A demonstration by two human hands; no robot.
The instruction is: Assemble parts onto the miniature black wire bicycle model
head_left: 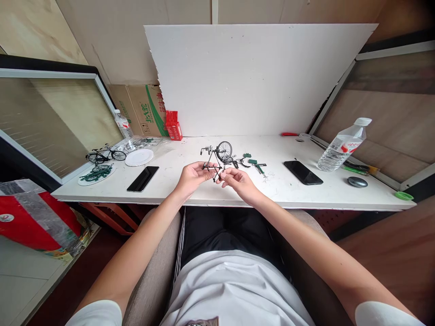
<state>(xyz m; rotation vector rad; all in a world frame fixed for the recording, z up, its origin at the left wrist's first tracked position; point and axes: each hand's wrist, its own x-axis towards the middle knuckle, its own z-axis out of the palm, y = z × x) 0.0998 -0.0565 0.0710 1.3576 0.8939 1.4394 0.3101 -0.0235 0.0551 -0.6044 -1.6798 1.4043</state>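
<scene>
A small black model bicycle frame (pixel 212 167) is held above the front half of the white table. My left hand (pixel 194 178) has its thumb and fingers closed on the frame's left side. Opposite it, my right hand (pixel 238 180) pinches the frame's right end between thumb and forefinger; any tiny part in that pinch is too small to make out. Just beyond the fingers, a spoked model wheel (pixel 224 151) stands close to a silver-and-black handlebar piece (pixel 206 150). Whether these two join the held frame, I cannot tell. Small black and green parts (pixel 252 161) lie to the right.
Phones (pixel 143 179) (pixel 302 172) flank my hands on the table (pixel 183 192). At left are a finished model bicycle (pixel 105 155), a white plate (pixel 139 157) and green pieces. A water bottle (pixel 344 145) and a dark oval object (pixel 357 181) stand right. A white board (pixel 258 81) rises behind.
</scene>
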